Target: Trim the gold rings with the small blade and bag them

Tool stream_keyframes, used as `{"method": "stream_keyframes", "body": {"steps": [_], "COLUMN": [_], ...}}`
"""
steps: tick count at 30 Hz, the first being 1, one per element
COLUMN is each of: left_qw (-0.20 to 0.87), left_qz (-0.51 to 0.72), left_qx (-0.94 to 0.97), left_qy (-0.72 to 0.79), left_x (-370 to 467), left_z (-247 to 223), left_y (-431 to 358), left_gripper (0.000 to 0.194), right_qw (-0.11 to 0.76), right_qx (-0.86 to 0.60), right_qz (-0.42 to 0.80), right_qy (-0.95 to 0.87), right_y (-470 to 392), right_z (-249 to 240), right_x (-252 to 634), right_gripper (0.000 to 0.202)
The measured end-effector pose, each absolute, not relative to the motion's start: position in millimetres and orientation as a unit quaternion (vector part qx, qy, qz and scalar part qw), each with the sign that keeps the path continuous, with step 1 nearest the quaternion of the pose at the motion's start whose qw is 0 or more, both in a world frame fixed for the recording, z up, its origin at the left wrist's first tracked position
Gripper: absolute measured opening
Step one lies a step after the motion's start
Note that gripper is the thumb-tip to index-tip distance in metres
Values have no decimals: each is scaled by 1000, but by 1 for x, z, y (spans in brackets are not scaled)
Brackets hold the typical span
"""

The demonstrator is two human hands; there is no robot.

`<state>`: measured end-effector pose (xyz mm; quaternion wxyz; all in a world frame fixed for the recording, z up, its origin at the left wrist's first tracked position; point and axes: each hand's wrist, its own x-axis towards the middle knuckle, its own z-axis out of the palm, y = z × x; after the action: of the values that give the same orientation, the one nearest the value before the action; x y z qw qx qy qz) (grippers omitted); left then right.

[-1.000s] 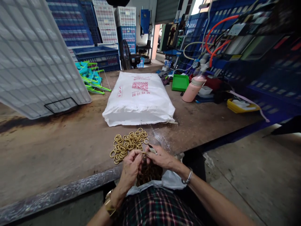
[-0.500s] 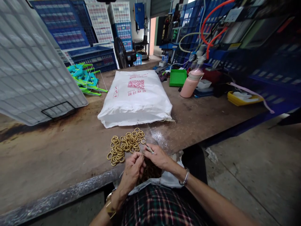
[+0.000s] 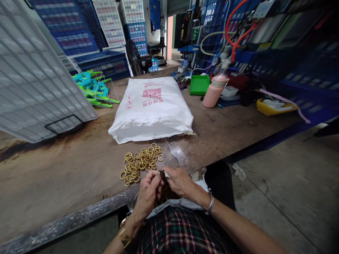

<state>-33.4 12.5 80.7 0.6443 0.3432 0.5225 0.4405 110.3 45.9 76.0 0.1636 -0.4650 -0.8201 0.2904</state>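
Observation:
My left hand (image 3: 149, 187) is closed in a pinch beside the ring pile, on something small and dark that I cannot make out. My right hand (image 3: 180, 181) is closed around a small pale tool (image 3: 167, 175), its tip meeting the left fingertips. Several brass-coloured rings (image 3: 143, 160) lie heaped on the table just beyond the hands. Under both hands, at my lap, an open pale bag (image 3: 169, 203) holds a dark brown mass (image 3: 169, 192), partly hidden by the hands.
A full white sack (image 3: 153, 109) lies behind the rings. To the left leans a white crate (image 3: 39, 77) near green and turquoise hangers (image 3: 95, 88). A pink bottle (image 3: 212, 93), green tray (image 3: 199, 85) and yellow tray (image 3: 275, 107) stand at the right.
The right hand has turned slightly, and its tool's tip has moved from the ring pile's edge to the left fingertips. A dark bit now shows between the hands.

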Motion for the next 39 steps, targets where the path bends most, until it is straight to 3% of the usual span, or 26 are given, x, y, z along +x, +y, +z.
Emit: {"method": "stream_keyframes", "body": {"steps": [12,16,20,30,34,39], "left_qw": [601,665,744,797,808,747], "left_qz": [444,425,418,441,448,496], "left_qx": [395,393,304,115,77,127], "left_qy": [534,473,423,396,375,424], "left_x": [-35,-35,-34,-44,-47,-43], "left_z": [85,93,89,82,80,79], "left_y": [7,-4,-8,1,4,6], "left_gripper": [36,33,35,23,28,32], "right_qw": [92,78,118,94,131,285], "right_qx": [-475,-535,-573,-591,-592,-542], "right_qz": [253,196,159,141,183,377], "right_qy": [-838,-818,-796,-788,-774,-695], "right_y": [50,64,78,97,97,83], "right_z": [75,70,69,72,72,77], "right_x": [108,109,104,86,92,95], "right_gripper": [20,22,19,23,18,5]}}
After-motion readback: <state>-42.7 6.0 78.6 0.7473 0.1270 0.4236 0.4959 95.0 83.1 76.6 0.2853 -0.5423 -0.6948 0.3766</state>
